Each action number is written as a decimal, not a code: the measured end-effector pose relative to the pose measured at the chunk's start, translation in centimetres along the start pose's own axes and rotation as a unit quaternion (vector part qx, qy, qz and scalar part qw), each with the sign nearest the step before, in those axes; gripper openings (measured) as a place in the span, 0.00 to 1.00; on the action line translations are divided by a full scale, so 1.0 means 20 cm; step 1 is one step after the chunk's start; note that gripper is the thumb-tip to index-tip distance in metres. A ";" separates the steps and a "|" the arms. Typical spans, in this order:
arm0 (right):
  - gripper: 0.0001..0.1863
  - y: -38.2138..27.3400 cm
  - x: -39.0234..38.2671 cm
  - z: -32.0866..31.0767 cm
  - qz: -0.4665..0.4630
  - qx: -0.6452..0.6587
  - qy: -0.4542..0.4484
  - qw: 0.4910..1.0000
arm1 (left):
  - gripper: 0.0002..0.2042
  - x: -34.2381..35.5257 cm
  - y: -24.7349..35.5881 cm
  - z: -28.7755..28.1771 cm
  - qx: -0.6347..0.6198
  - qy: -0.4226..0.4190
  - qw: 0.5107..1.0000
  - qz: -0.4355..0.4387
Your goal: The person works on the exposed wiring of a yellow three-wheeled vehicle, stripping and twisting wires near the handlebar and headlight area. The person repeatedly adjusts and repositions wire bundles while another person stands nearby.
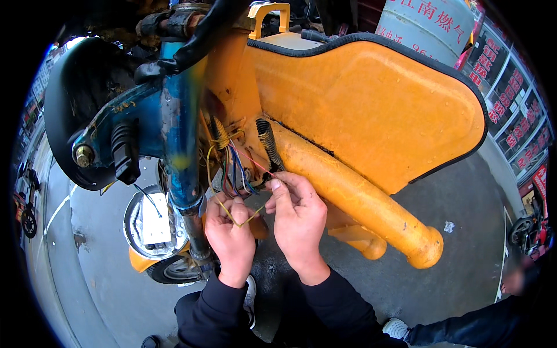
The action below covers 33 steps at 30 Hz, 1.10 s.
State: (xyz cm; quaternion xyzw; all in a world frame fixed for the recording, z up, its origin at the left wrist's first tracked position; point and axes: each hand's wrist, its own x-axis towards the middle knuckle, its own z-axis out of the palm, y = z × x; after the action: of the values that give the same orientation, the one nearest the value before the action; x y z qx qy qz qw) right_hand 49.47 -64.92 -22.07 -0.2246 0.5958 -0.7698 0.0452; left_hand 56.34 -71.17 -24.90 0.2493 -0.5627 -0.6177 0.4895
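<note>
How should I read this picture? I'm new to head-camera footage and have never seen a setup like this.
There is no robot here: these are a person's bare hands, seen from a wide fisheye camera on their own head, looking down. That lens bends straight edges and darkens the corners.

The left hand and right hand pinch a thin yellow wire between them; whether the right also grips another wire is hard to tell. Loose coloured wires hang just above, beside a blue metal post, an orange panel and a thick orange tube. Below is grey ground with a small crumpled scrap on it.
</note>
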 end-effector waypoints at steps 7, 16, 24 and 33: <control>0.07 0.00 -0.01 -0.02 -0.040 -0.019 -0.039 0.998 | 0.17 0.01 0.05 0.05 0.041 -0.080 0.995 0.051; 0.05 0.02 -0.04 0.02 -0.024 -0.044 0.015 0.999 | 0.12 0.05 0.05 0.02 -0.040 -0.009 0.999 -0.006; 0.06 0.01 -0.02 -0.02 -0.081 -0.059 0.018 0.995 | 0.11 0.03 0.10 0.06 0.004 -0.050 0.999 0.002; 0.08 -0.01 -0.07 -0.05 -0.131 -0.181 -0.020 0.974 | 0.13 0.01 0.18 0.06 0.017 -0.136 0.983 -0.119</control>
State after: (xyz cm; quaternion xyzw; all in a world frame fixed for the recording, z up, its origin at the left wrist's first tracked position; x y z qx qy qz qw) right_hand 50.27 -63.42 -22.46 -0.3205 0.6899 -0.6435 -0.0855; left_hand 56.41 -70.37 -21.24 0.2366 -0.6003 -0.6903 0.3273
